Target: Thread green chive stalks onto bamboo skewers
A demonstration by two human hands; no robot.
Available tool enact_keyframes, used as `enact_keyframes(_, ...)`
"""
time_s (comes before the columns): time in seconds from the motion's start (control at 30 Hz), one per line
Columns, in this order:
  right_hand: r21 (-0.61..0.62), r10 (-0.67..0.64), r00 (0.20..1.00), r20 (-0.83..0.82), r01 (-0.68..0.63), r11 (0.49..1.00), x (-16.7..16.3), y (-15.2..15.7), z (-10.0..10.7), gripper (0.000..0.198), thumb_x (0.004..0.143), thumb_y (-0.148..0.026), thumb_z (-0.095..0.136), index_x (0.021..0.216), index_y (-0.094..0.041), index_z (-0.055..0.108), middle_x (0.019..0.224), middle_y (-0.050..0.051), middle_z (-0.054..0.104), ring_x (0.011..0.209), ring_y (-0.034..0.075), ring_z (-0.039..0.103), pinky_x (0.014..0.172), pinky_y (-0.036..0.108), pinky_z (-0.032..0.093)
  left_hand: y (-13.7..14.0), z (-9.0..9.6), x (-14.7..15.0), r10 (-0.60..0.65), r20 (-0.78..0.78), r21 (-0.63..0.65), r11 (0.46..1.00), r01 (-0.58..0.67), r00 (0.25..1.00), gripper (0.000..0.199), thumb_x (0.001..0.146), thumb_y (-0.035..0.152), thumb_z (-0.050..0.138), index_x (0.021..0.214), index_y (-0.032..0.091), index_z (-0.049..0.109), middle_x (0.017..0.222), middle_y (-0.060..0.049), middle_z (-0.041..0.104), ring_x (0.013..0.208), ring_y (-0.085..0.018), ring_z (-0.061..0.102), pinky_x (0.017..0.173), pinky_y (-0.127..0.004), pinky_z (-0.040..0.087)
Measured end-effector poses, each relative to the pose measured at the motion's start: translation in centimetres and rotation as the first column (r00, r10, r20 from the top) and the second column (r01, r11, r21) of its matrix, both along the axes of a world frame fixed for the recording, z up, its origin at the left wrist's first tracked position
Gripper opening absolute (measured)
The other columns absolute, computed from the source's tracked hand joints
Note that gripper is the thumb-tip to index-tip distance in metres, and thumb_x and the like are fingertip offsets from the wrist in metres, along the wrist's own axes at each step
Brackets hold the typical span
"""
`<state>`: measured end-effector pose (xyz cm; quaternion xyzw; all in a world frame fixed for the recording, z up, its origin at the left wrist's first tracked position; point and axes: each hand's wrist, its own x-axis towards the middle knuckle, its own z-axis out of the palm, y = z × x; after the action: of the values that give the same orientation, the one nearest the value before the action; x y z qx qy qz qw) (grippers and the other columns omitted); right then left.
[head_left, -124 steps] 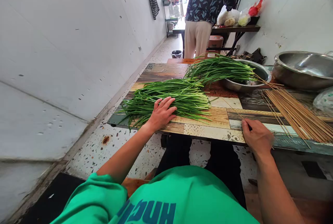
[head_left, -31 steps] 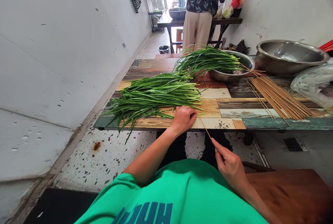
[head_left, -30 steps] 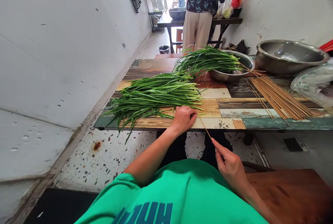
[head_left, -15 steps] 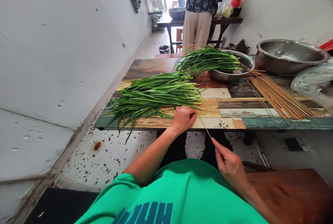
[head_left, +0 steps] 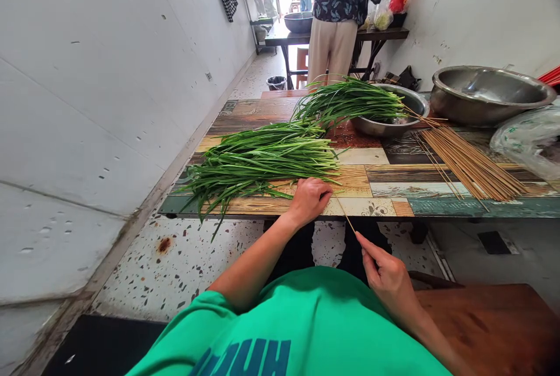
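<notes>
My left hand [head_left: 307, 201] is closed at the table's front edge, its fingers pinched round a few garlic chives whose leaves trail out to the left. Between thumb and fingers of my right hand [head_left: 385, 274], a thin bamboo skewer [head_left: 346, 214] slants up and left, its far end close to my left fingertips. Whether the tip touches the stalks I cannot tell. Just beyond my left hand lies a large heap of garlic chives [head_left: 266, 157], pale stalk ends to the right. More chives, threaded on skewers [head_left: 350, 101], rest across a metal bowl [head_left: 411, 109].
A bundle of bamboo skewers [head_left: 475, 163] lies on the patterned table [head_left: 389, 189] at right. Behind it stand a large steel basin [head_left: 490, 96] and a plastic bag [head_left: 527, 137]. A wooden stool [head_left: 490, 317] is at my right. A person [head_left: 339, 20] stands at the far table.
</notes>
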<state>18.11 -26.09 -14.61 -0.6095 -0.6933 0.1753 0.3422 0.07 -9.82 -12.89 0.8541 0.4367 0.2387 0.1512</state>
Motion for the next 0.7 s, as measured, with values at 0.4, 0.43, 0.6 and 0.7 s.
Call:
enact_keyframes(0.4, -0.073, -0.080, 0.993, -0.089, 0.074, 0.995, -1.4, 2.7, 0.3, 0.041, 0.090, -0.026, 0.041, 0.119, -0.013, 0.067, 0.089, 0.009, 0.076, 0.071, 0.019, 0.071, 0.066, 0.027, 0.058, -0.6, 0.5, -0.2, -0.169, -0.021, 0.023, 0.985, 0.170, 0.985, 0.020, 0.090, 0.025, 0.052, 0.090, 0.021, 0.072, 0.092, -0.004, 0.071, 0.091, -0.018, 0.060, 0.083, -0.035, 0.034)
enact_keyframes(0.43, -0.074, -0.090, 0.991, -0.097, 0.083, 0.994, -1.6, 3.0, 0.3, 0.040, 0.090, -0.025, 0.042, 0.119, -0.013, 0.067, 0.087, 0.008, 0.076, 0.069, 0.019, 0.071, 0.065, 0.027, 0.057, -0.7, 0.6, -0.2, -0.188, -0.032, 0.030, 0.982, 0.189, 0.982, 0.021, 0.090, 0.025, 0.051, 0.090, 0.021, 0.072, 0.092, -0.005, 0.071, 0.091, -0.018, 0.060, 0.083, -0.035, 0.034)
enact_keyframes(0.6, -0.054, -0.114, 0.988, -0.104, 0.109, 0.993, -1.9, 3.4, 0.2, 0.037, 0.089, -0.025, 0.043, 0.115, -0.014, 0.067, 0.083, 0.007, 0.075, 0.064, 0.017, 0.068, 0.061, 0.025, 0.054, 0.0, 1.6, -0.8, -0.185, -0.085, 0.027, 0.982, 0.188, 0.979, 0.025, 0.092, 0.030, 0.049, 0.090, 0.022, 0.073, 0.090, -0.005, 0.069, 0.088, -0.018, 0.059, 0.085, -0.036, 0.032)
enact_keyframes(0.7, -0.040, -0.118, 0.987, -0.109, 0.115, 0.993, -1.5, 2.9, -0.2, 0.036, 0.089, -0.026, 0.042, 0.115, -0.016, 0.066, 0.085, 0.006, 0.075, 0.068, 0.017, 0.070, 0.063, 0.024, 0.055, 1.2, 2.3, -0.7, -0.055, -0.132, 0.073, 0.995, 0.065, 0.990, 0.023, 0.092, 0.028, 0.051, 0.093, 0.023, 0.073, 0.093, -0.006, 0.068, 0.094, -0.020, 0.056, 0.086, -0.038, 0.031)
